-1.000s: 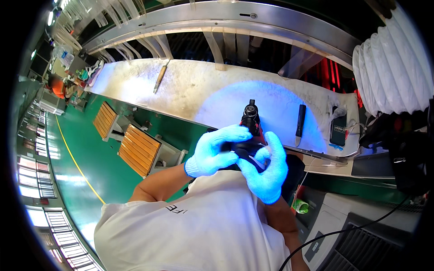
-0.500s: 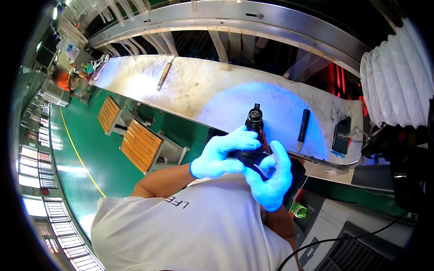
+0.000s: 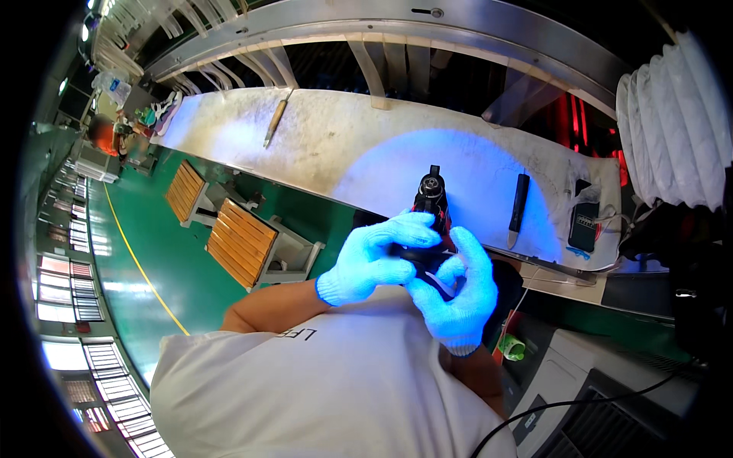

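Observation:
Both of my hands wear pale gloves that glow blue under the light. Between them is a black piece with red parts (image 3: 432, 200). It has a round ring and a small upright tab at its far end; its kind is unclear. My left hand (image 3: 374, 256) is curled round its near left side, thumb below and fingers above. My right hand (image 3: 462, 294) closes on its near right side, with index finger and thumb bent towards each other. The gloves hide much of the piece's near end. On the bench to the right lies a black-handled knife (image 3: 519, 210).
The long pale bench (image 3: 321, 122) runs across in front of me, under a metal rail (image 3: 328, 29). A wooden-handled tool (image 3: 276, 122) lies on it farther left. A dark phone-like device (image 3: 583, 227) lies at the right. Slatted wooden tops (image 3: 241, 243) stand left; a white ribbed duct (image 3: 676, 130) hangs right.
My hands stay on the black piece with nearly the same grip. My left fingers have shifted slightly along it. The view has moved a little.

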{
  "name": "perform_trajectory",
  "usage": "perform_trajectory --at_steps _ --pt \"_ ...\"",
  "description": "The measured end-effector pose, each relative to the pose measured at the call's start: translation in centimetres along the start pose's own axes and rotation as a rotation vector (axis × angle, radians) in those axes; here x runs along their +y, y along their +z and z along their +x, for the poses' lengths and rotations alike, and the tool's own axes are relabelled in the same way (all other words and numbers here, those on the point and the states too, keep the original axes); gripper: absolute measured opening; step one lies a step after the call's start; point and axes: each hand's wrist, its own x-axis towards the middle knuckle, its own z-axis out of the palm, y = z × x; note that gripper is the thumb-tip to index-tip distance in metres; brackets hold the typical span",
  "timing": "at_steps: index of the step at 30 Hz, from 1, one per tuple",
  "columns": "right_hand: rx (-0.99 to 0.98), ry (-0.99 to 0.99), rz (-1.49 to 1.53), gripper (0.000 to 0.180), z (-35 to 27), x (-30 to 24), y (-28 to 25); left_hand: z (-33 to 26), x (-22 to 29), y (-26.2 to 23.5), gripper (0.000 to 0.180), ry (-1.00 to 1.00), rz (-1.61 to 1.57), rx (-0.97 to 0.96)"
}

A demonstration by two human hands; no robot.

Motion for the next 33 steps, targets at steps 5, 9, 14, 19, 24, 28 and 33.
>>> perform_trajectory --at_steps 5,9,14,19,24,28,33 --pt "-0.006 -0.018 0.080 0.082 0.6 -0.2 1.6 -0.3 0.4 0.7 0.041 -0.006 -0.192 0.083" --pt "-0.016 -0.122 0.007 0.082 2.3 -1.1 3.0 -0.5 0.7 0.2 0.034 -0.039 -0.274 0.139" --pt "-0.113 -0.024 -0.016 0.097 2.9 -1.7 4.9 -0.1 0.7 -2.7 0.035 -0.044 -0.535 0.080" --pt "-0.236 -0.095 -0.114 0.107 4.5 -1.4 6.4 -0.5 0.0 -5.2 0.034 -0.077 -0.618 0.212" --pt "-0.251 -0.004 -0.097 0.106 4.5 -1.9 5.6 -0.1 0.3 -4.5 0.049 -0.055 -0.527 0.082" --pt "-0.254 0.070 -0.103 0.103 4.3 -2.3 4.1 0.0 0.3 -3.2 0.062 0.000 -0.359 0.060" --pt "-0.142 0.053 -0.051 0.095 4.0 -1.4 3.3 1.4 0.0 -3.5 0.063 -0.046 -0.261 0.060"
